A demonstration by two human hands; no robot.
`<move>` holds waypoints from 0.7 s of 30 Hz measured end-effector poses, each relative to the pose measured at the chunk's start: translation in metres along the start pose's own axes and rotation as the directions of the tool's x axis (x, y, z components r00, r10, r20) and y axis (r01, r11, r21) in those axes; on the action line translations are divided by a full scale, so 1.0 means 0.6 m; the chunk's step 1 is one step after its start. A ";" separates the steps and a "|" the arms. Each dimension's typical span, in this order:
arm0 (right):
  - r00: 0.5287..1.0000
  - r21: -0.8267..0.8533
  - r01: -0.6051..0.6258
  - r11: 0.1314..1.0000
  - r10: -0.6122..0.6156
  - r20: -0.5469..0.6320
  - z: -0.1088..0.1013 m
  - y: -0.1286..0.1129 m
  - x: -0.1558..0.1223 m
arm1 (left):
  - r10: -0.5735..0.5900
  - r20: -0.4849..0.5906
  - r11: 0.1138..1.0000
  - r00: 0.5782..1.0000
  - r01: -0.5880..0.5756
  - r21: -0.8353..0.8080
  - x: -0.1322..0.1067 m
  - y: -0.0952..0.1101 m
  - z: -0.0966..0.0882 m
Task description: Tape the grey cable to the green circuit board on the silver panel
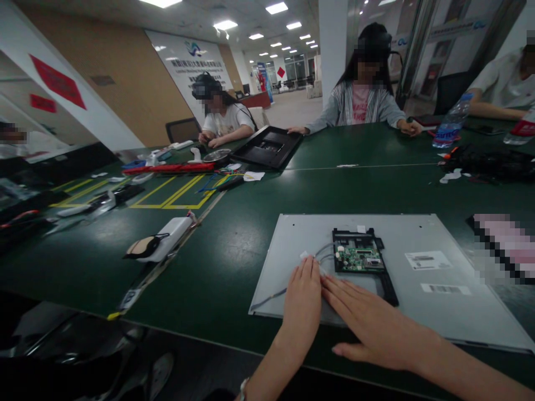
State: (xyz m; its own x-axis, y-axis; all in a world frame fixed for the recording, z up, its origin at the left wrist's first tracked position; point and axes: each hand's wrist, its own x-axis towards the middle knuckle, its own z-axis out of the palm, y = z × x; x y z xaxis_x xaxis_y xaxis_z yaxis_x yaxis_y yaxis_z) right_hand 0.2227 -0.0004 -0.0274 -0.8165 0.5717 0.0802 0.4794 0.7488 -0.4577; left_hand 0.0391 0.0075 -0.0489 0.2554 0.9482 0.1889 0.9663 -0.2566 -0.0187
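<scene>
In the head view a grey metal display panel (418, 301) lies face down on the green table. On its back sits a black plastic frame (388, 289) with a green circuit board (359, 259) in it. Grey cables (270, 298) run from the board toward the panel's left corner. My left hand (304, 295) lies with stretched fingers over these cables, left of the frame. Beside it my right hand (363, 314) rests flat, fingers straight and thumb apart, its fingertips touching or nearly touching my left fingers. What lies beneath both hands is hidden.
A white device with a beige pad (161, 242) lies to the left. Across the table a person holds a black display frame (271, 147); another person sits beside them. At right are a water bottle (451, 122), black cables (480, 161) and a blurred pink item (505, 239).
</scene>
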 end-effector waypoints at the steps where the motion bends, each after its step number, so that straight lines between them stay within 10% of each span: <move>1: 1.000 0.001 -0.005 1.000 0.005 -0.002 0.001 -0.003 -0.002 | 0.000 -0.001 1.000 1.000 0.000 -0.009 0.001 -0.001 -0.001; 21: 0.986 -0.030 -0.083 0.996 0.078 -0.148 0.019 -0.021 -0.037 | -0.140 -0.041 0.969 0.989 0.129 -0.210 0.002 -0.010 -0.018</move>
State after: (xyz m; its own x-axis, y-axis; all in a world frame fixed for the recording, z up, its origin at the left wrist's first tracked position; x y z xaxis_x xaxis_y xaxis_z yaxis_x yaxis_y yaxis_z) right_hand 0.2313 -0.0265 -0.0332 -0.7201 0.6716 0.1745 0.5551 0.7085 -0.4358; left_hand 0.0335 0.0078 -0.0378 0.1160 0.9663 0.2299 0.9630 -0.1661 0.2122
